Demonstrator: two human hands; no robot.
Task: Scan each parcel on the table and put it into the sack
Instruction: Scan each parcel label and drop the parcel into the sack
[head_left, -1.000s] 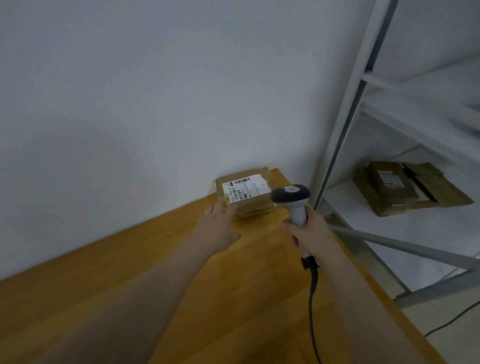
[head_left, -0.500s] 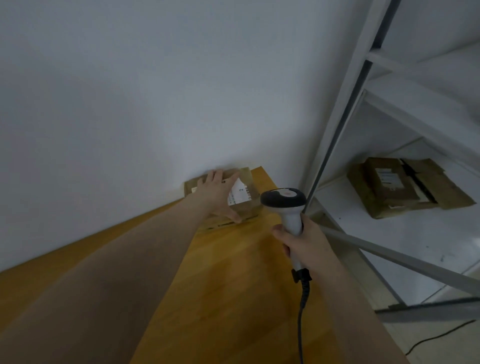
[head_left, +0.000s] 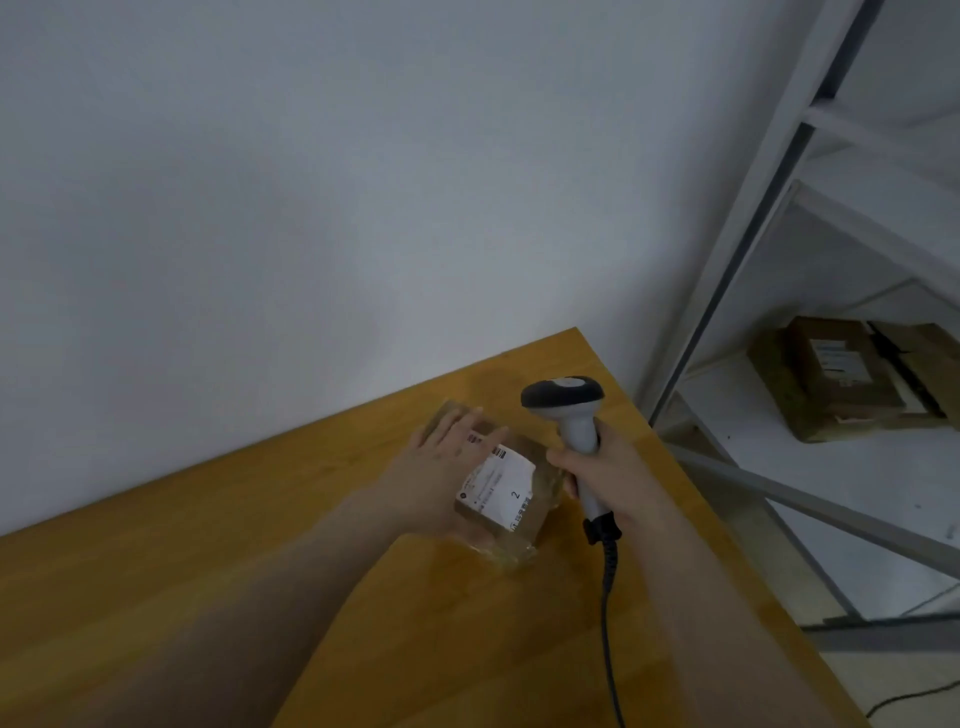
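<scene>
A small brown parcel (head_left: 511, 512) with a white barcode label lies on the wooden table (head_left: 457, 639) near its far right corner. My left hand (head_left: 441, 470) lies flat on the parcel's top, fingers straight, covering the label's left part. Just right of the parcel, my right hand (head_left: 610, 470) grips the handle of a grey and black barcode scanner (head_left: 563, 397), held upright with its head pointing away from me. The scanner's black cable (head_left: 608, 603) hangs down over my right forearm. No sack is in view.
A white wall runs behind the table. To the right stands a grey metal shelf rack (head_left: 727, 270), with a stack of brown parcels (head_left: 831, 379) on its lower shelf. The table's right edge falls off to the floor, where a black cable (head_left: 914, 696) lies.
My left hand has slid the parcel from the wall corner toward me and turned it. The scanner in my right hand has stayed beside it.
</scene>
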